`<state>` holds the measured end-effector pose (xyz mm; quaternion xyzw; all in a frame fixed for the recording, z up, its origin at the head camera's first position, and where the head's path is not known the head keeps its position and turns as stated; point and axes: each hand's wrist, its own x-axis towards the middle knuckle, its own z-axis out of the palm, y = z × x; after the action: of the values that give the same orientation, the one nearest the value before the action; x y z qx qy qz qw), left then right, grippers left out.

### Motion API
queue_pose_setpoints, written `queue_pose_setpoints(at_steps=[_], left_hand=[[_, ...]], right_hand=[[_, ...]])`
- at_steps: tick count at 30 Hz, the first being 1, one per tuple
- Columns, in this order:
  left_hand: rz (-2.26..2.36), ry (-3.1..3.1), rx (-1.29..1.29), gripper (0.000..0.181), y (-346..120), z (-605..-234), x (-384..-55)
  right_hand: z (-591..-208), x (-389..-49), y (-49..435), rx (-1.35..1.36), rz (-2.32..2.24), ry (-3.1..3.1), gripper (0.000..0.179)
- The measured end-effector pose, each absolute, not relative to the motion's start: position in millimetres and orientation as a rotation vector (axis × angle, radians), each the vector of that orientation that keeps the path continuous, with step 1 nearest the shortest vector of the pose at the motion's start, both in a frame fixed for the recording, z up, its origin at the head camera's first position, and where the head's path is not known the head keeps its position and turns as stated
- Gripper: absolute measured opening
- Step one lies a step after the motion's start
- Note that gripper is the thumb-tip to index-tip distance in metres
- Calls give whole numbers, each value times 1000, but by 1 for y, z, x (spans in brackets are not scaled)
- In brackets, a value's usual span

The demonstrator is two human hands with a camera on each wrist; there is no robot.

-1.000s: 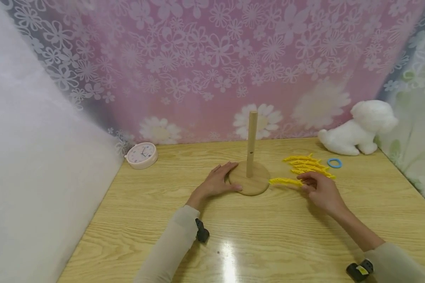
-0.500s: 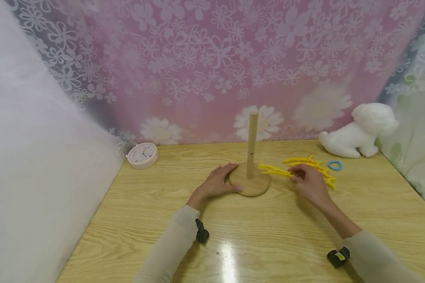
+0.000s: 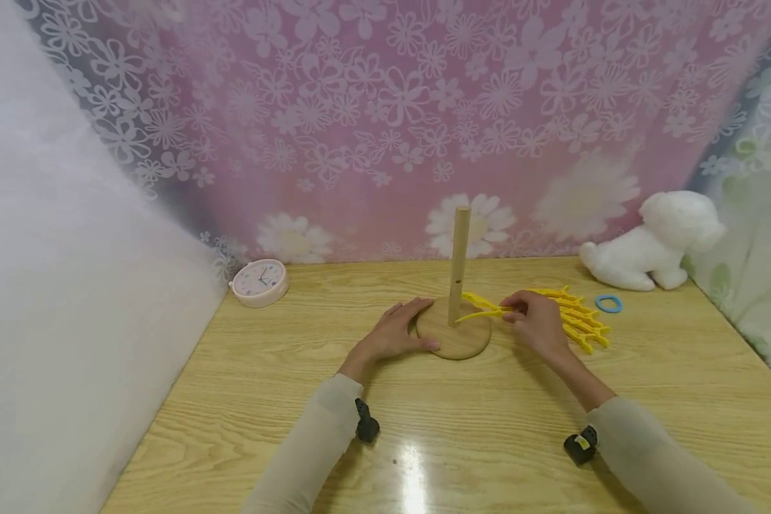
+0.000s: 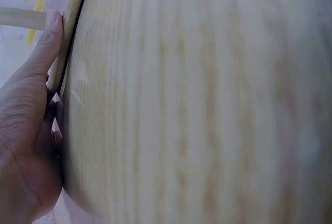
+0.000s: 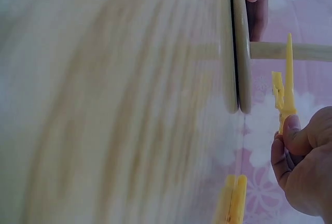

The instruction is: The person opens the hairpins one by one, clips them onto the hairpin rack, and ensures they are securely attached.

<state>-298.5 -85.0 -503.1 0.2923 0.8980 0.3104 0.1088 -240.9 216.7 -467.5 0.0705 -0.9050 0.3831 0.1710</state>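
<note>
Counted: two hands, one stand, one yellow clip held, one blue ring, one plush dog, one clock, and a heap of further yellow clips whose number I cannot tell (the right hand covers part of it). The slim yellow plastic clip point(image 5: 287, 107) is forked, its two prongs spread apart; it sits off the post's 3 o'clock side, above the base, though whether it touches the post I cannot tell. The right hand point(image 3: 540, 325) pinches its tail end. The left hand point(image 3: 395, 332), at 9 o'clock, grips the rim of the round-based, pale wooden stand point(image 3: 459, 268), thumb on top. From the stand, the heap of yellow plastic clips point(image 3: 583, 325) and the small blue ring point(image 3: 609, 304) lie towards 3 o'clock, the white plush dog point(image 3: 655, 243) between 2 and 3, the round pale-pink clock point(image 3: 259, 282) between 9 and 10.
</note>
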Motion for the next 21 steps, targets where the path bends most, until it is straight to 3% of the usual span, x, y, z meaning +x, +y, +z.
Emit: queue_pose_setpoints(at_steps=[21], left_hand=[[893, 2659, 823, 97, -84, -504, -298]], right_hand=[[-479, -254, 189, 270, 1194, -2639, 14]])
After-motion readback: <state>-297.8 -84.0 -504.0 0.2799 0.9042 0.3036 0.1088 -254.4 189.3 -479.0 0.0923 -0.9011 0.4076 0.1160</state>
